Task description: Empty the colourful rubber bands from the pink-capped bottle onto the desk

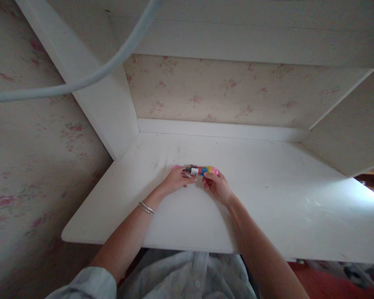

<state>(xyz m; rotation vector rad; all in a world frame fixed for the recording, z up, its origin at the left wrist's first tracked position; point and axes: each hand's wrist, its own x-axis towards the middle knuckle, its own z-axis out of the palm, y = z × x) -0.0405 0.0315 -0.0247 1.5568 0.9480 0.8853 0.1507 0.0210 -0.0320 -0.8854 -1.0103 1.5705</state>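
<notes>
Between our two hands, above the white desk (187, 220), we have a small colourful bundle (202, 170), roughly crosswise to our body. Our left hand (180, 178) grips its left part, thumb on the near side; our right hand (217, 185) pinches the other end, thumb lying against it. The hands stand a little apart from each other, joined only by what they hold. Beside our left fingertips we see dark bits and a white label (194, 171); toward our right thumb come red, blue, yellow and pink — too small for us to tell what they are. We cannot tell whether the bundle touches the desk.

Below our left hand, silver-coloured bracelets (146, 207) circle the wrist, and farther down the same arm sits a grey sleeve (92, 284). Just beyond that hand we notice faint dark smudges (166, 157) on the desk. Farther off, past both hands, a white strip (224, 129) runs along the back under floral wallpaper (205, 91). High to the left of our hands, a pale tube (90, 82) curves across — blocking part of a white side panel (112, 99).
</notes>
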